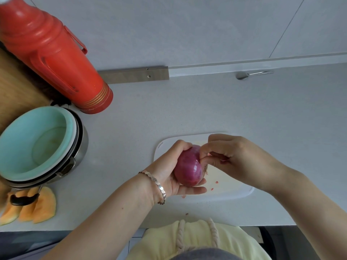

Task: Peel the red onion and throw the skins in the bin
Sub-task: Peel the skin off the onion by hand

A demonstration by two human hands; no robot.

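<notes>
Curled round the red onion [188, 166] from the left and beneath, the left hand [169, 170] grips it above the near-left part of the white cutting board [238, 189], wrist bent inward. On the onion's right, the right hand [234, 156] has its fingertips bent down, pinching at the root end. Two skin scraps [216, 182] lie on the board just nearby.

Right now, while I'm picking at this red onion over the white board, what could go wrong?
The glossy red onion lies in the cupped left hand while the right hand pinches skin near its root end; it might slip out. Small red skin scraps lie on the white plastic cutting board and grey counter, easily missed; no bin is in view.
</notes>
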